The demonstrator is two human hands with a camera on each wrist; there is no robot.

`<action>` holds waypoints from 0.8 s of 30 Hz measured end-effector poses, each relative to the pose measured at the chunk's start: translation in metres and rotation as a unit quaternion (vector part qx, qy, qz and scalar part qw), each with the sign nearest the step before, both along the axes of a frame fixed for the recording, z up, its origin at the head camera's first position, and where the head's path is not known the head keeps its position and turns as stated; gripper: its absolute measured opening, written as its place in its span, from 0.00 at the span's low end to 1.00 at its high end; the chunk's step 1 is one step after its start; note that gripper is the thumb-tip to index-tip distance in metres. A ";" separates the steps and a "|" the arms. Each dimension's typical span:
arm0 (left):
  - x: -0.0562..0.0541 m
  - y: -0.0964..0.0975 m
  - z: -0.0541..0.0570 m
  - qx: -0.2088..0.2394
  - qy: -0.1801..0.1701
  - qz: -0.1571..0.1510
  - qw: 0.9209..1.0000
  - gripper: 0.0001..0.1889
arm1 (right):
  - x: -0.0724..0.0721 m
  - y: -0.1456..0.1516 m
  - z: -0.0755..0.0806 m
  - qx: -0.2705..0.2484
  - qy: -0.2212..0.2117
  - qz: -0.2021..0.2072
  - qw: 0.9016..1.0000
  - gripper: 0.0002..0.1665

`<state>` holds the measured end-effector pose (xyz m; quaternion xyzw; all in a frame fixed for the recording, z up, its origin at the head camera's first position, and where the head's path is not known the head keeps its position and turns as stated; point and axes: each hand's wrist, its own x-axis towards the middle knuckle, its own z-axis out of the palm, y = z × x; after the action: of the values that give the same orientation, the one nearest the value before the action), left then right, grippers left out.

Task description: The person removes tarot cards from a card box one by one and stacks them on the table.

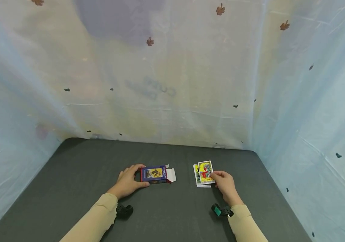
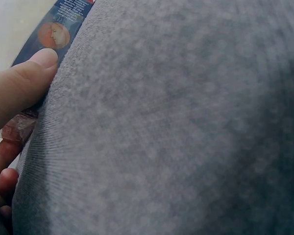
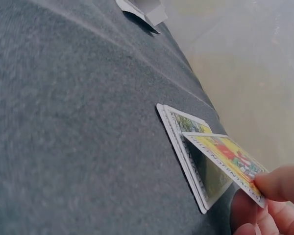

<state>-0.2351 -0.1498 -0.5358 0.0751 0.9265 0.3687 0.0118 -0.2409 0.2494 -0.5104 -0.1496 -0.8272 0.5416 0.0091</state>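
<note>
- Right hand [image 1: 226, 186] pinches the top card [image 1: 205, 171] between thumb and fingers; the card sits tilted over the small pile [image 1: 196, 175] at right.
- Handling: card looks light, thin, springy, probably slick — edge pinch seems best; corners may crease.
- Left hand [image 1: 127, 181] grips the card box [image 1: 154, 173] by its left end, thumb on the near side.
- Box lies left of the pile, white end flap [image 1: 171, 175] unfolded rightward; likely light thin board, crushable — hold by the sides, gently.
- Writing: lettering along card border and on box; too small or blurred to read. No brand legible.
- Dark cloth [image 1: 172, 208] underneath.
</note>
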 end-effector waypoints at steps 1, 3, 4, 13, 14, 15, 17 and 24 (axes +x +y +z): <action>0.000 0.000 0.000 -0.001 -0.002 0.000 1.000 0.41 | 0.000 0.000 -0.001 -0.001 -0.002 -0.003 1.000 0.17; 0.001 0.000 -0.001 -0.003 -0.005 0.000 1.000 0.41 | -0.001 -0.002 -0.002 -0.002 -0.006 -0.009 1.000 0.17; 0.001 0.000 -0.001 -0.002 -0.004 -0.001 1.000 0.41 | -0.001 -0.002 -0.002 -0.002 -0.007 -0.011 1.000 0.17; -0.002 -0.001 -0.002 0.000 -0.003 -0.001 1.000 0.42 | -0.002 -0.007 -0.006 0.033 0.006 -0.014 0.999 0.15; -0.002 0.000 -0.002 0.000 -0.002 -0.002 1.000 0.42 | -0.001 -0.008 -0.007 0.040 0.010 -0.014 0.999 0.15; -0.002 0.000 -0.003 -0.001 -0.001 -0.003 1.000 0.42 | -0.001 -0.008 -0.007 0.046 0.014 -0.015 0.999 0.15; -0.002 0.000 -0.003 0.000 0.000 -0.003 1.000 0.42 | 0.000 -0.009 -0.007 0.056 0.019 -0.016 0.998 0.15; -0.001 -0.001 -0.002 -0.001 -0.007 -0.001 1.000 0.42 | 0.001 -0.010 -0.007 0.068 0.020 -0.007 0.997 0.17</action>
<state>-0.2362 -0.1505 -0.5374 0.0731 0.9266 0.3684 0.0185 -0.2395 0.2390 -0.5173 -0.1434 -0.8608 0.4868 0.0391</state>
